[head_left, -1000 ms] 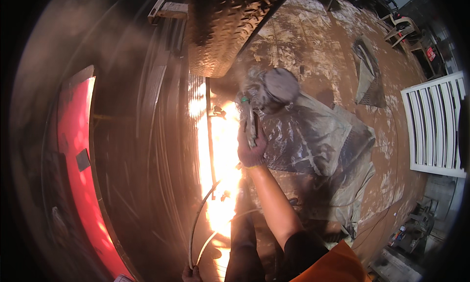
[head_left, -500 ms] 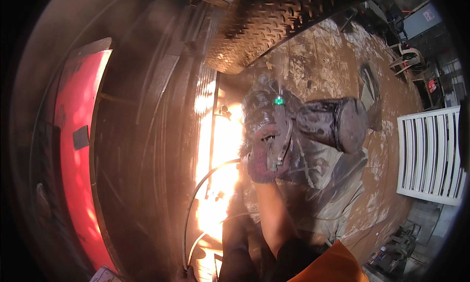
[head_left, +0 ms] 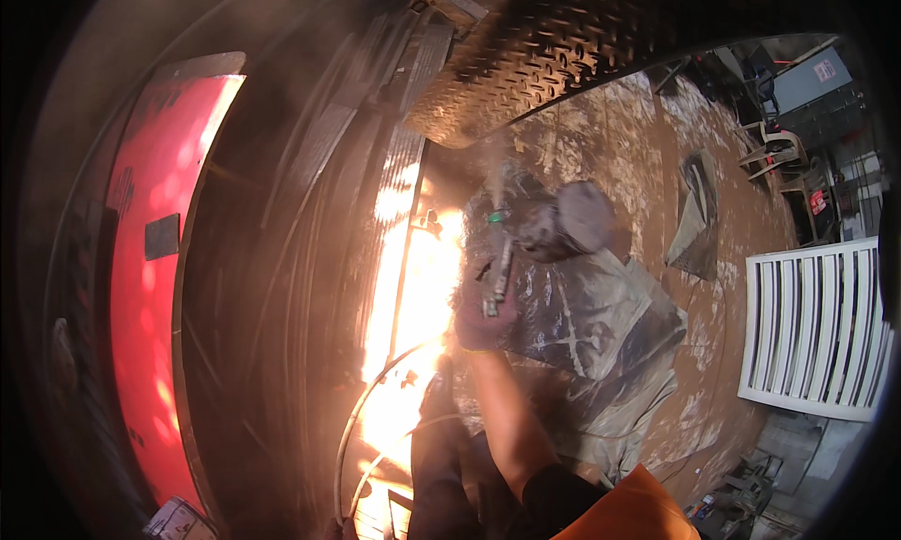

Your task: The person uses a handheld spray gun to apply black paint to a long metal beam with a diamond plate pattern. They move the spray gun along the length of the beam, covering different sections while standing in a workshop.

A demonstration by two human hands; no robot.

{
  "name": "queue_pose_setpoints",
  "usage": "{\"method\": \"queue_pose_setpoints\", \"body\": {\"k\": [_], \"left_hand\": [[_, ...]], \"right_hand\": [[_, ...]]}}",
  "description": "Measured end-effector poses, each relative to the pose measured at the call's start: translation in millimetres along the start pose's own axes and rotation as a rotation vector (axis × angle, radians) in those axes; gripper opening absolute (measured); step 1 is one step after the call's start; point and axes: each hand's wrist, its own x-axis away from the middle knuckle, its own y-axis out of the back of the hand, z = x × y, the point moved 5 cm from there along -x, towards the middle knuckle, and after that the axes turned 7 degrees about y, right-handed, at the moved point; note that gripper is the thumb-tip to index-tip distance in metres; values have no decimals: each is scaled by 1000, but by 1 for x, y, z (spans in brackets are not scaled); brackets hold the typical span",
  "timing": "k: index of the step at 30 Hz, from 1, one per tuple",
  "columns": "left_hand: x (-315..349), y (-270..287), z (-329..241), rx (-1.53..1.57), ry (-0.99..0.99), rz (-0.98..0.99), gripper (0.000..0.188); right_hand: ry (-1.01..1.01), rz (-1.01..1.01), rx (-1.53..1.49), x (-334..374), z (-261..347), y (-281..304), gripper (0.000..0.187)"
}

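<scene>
My right hand (head_left: 485,317), in a dark reddish glove, is closed round the handle of a spray gun (head_left: 504,263). A green ring sits near the gun's nozzle, and a dark, paint-smeared cup (head_left: 584,218) juts out to the right. Faint mist (head_left: 497,169) hangs past the nozzle, towards a dark tread-patterned metal plate (head_left: 511,66). A thin hose (head_left: 361,395) loops down on the left to the lower edge, where only a sliver of my left hand (head_left: 346,531) shows, closed at the hose.
Crumpled plastic sheeting (head_left: 601,319) lies on the stained brown floor beneath the gun. Long ribbed metal pieces (head_left: 399,169) run along the left, beside glaring sunlight. Further left stands a red panel (head_left: 145,287). A white slatted piece (head_left: 812,329) and chairs (head_left: 777,153) are at the right.
My right hand and the spray gun have moved left and slightly nearer, with the cup swinging left and up. The view has shifted a little. My left hand has slipped further out at the lower edge.
</scene>
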Motion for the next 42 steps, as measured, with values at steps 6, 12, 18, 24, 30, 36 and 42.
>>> {"method": "queue_pose_setpoints", "body": {"k": [6, 12, 18, 24, 30, 36, 42], "left_hand": [[-39, -22, 19, 1963, 822, 1146, 36], [-75, -123, 109, 2565, 1523, 1926, 36], [-61, -104, 97, 2578, 1579, 1526, 36], [-37, -9, 33, 2052, 1110, 1338, 44], [-57, -46, 57, 2245, 1273, 1099, 62], [-63, -82, 70, 2482, 1353, 1426, 56], [-66, -62, 64, 2580, 1273, 1592, 47]], "right_hand": [[-84, -70, -369, 15, 36, -19, 32], [298, 224, 653, 50, 24, -36, 31], [335, 125, 594, 37, 20, -35, 31], [78, 5, 31, 39, 36, -57, 35], [333, 313, 650, 37, -13, -68, 45], [618, 280, 733, -5, -38, -93, 49], [-135, 142, -767, -14, 7, -131, 50]]}}
